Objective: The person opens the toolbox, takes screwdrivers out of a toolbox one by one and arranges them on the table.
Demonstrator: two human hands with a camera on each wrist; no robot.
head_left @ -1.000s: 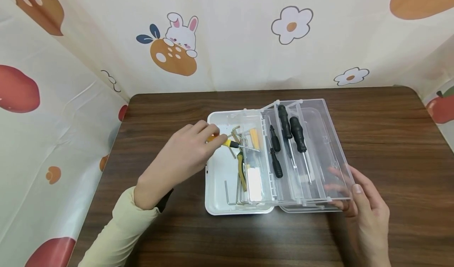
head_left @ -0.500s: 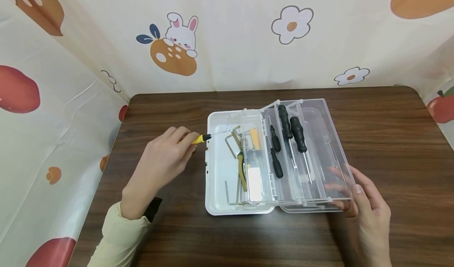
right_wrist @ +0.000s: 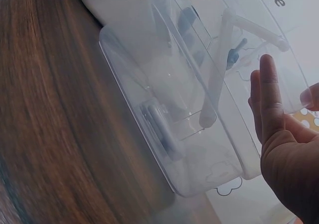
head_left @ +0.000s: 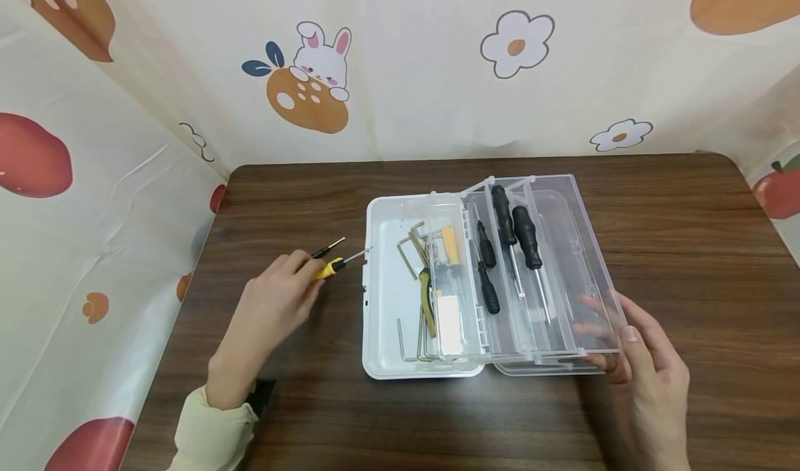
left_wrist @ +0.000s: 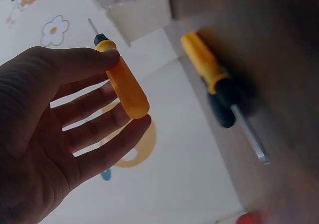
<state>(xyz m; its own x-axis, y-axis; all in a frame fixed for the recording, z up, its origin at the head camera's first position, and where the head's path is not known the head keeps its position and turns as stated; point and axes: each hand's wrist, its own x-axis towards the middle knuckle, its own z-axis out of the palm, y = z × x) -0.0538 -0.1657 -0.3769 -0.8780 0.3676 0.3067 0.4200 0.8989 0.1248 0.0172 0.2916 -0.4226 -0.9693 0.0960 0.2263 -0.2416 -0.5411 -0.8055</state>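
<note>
My left hand (head_left: 271,301) pinches a small screwdriver (left_wrist: 128,87) with a yellow handle and dark collar between thumb and fingers. It is left of the white toolbox (head_left: 382,349), shaft tip near the box's left rim. In the left wrist view a second yellow-handled screwdriver (left_wrist: 202,57) lies on the table beside a dark handle (left_wrist: 221,112); in the head view the hand mostly hides these. My right hand (head_left: 656,381) holds the right end of a clear divided tray (head_left: 565,249), thumb on top and fingers underneath. The tray carries several black-handled screwdrivers (head_left: 526,238).
Inside the white box are several hex keys (head_left: 407,257), olive-handled pliers (head_left: 426,297), a yellow piece (head_left: 449,245) and a white block (head_left: 448,325), partly under clear plastic. A clear lid (head_left: 531,369) shows below the tray. Patterned cloth (head_left: 425,110) hangs behind the wooden table (head_left: 687,249).
My left hand has moved left and down from above the white box to the table beside it, carrying the yellow screwdriver. The right hand and tray have stayed in place.
</note>
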